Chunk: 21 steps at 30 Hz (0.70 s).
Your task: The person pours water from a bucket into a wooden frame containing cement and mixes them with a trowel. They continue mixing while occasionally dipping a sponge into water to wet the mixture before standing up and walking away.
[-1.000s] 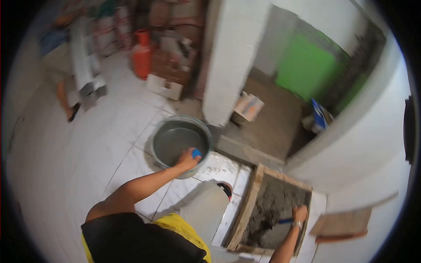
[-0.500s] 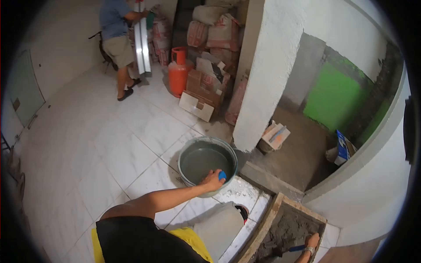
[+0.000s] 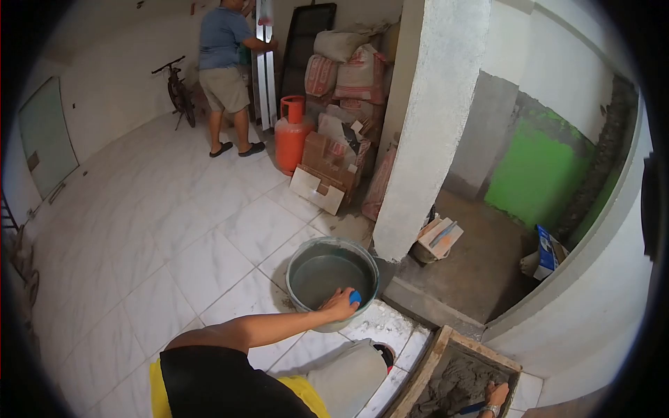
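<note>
Over the near rim of a round tub (image 3: pixel 296 296) of grey liquid, my left hand (image 3: pixel 338 305) is closed round a small blue object (image 3: pixel 355 297). My right hand (image 3: pixel 496 394) is at the lower right, closed on the blue handle (image 3: pixel 472 408) of a tool. The tool's far end reaches into wet grey mortar (image 3: pixel 456 380) inside a wooden-framed box (image 3: pixel 425 359); its working part is hard to make out.
Another person (image 3: pixel 226 66) stands at the back beside long metal pieces (image 3: pixel 265 83). A red gas cylinder (image 3: pixel 291 143), cardboard (image 3: pixel 324 164) and stacked sacks (image 3: pixel 359 73) are near a white pillar (image 3: pixel 439 118). A bicycle (image 3: pixel 180 97) leans at the back wall.
The view has tilted up a little. The other person has turned toward the metal pieces and stands more upright. My left hand remains at the tub; my right hand has shifted slightly over the mortar.
</note>
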Available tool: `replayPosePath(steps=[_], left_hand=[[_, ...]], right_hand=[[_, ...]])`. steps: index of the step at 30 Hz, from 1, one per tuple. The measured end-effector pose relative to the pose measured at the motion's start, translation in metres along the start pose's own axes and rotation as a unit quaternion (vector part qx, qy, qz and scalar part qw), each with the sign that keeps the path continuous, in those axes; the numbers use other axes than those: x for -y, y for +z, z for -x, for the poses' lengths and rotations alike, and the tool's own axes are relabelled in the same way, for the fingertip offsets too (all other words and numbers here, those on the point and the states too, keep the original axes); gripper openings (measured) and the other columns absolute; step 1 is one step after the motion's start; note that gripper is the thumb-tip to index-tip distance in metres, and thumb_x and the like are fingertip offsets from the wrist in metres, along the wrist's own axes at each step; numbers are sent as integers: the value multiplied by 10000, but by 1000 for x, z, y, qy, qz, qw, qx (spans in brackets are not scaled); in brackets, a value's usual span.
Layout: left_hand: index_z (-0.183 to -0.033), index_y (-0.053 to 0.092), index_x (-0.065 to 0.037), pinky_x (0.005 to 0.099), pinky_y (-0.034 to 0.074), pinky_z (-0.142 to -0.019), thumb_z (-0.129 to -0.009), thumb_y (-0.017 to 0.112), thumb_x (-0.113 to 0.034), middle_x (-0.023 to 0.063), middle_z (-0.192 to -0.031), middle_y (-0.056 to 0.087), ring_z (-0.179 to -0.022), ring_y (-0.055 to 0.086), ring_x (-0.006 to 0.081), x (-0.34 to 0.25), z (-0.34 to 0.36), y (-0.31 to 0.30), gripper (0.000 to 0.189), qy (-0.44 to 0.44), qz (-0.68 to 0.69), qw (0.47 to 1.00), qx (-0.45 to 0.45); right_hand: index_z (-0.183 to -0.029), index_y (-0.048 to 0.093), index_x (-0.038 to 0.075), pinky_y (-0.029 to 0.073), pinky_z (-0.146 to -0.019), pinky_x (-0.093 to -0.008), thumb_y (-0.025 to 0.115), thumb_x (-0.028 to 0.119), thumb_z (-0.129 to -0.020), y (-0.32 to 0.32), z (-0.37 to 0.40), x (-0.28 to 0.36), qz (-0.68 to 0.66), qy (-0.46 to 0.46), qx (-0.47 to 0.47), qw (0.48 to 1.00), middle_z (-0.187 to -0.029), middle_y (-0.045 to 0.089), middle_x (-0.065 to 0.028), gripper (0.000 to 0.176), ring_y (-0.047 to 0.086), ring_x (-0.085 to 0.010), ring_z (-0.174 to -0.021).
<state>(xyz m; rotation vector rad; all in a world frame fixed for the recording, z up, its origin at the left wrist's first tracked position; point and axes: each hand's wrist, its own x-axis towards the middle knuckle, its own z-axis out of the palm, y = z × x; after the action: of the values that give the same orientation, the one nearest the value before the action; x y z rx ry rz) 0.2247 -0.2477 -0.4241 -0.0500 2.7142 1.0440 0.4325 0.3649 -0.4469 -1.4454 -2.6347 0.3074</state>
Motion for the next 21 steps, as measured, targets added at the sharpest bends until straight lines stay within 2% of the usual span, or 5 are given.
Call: replayPosePath(steps=[6, 13, 16, 18, 21], left_hand=[[-1454, 376, -148, 557, 393, -1050, -928, 561, -411, 212, -1419, 403, -1280, 480, 443, -14, 12, -9, 616, -17, -18, 1000, 16], [-1455, 375, -143, 563, 391, -1051, -928, 566, -399, 233, -1421, 395, -1280, 478, 445, -7, 4, -2, 616, -8, -15, 1000, 8], [-1453, 384, -175, 525, 419, -1042, -908, 589, -434, 224, -1391, 441, -1266, 494, 433, -2, 0, 4, 637, -8, -24, 1000, -5], [-1453, 383, -174, 526, 421, -1042, -909, 588, -431, 226, -1393, 439, -1267, 494, 434, -1, 0, 5, 635, -7, -20, 1000, -3], [-1449, 379, -154, 538, 410, -1046, -918, 578, -412, 240, -1407, 417, -1266, 489, 447, -2, -1, 2, 623, -6, -12, 1000, 5]], right_hand=[[-941, 602, -33, 492, -744, -432, 693, 164, -848, 4, 8, -3, -21, -97, -75, 992, -928, 659, -238, 236, 629, -373, -878], [-865, 669, -1, 510, -733, -447, 659, 149, -871, -24, 34, 29, -46, -69, -4, 997, -899, 706, -212, 150, 644, -376, -789], [-878, 670, -9, 520, -715, -447, 666, 128, -858, 5, 4, 8, -253, 88, 16, 963, -881, 698, -205, 139, 644, -382, -755], [-831, 650, -18, 527, -743, -429, 700, 97, -817, -3, 20, 9, -29, 10, -19, 999, -823, 677, -198, 126, 644, -365, -792], [-825, 628, -23, 526, -762, -427, 735, 97, -795, -25, 48, 19, 26, -29, -18, 999, -821, 646, -188, 164, 640, -350, -834]])
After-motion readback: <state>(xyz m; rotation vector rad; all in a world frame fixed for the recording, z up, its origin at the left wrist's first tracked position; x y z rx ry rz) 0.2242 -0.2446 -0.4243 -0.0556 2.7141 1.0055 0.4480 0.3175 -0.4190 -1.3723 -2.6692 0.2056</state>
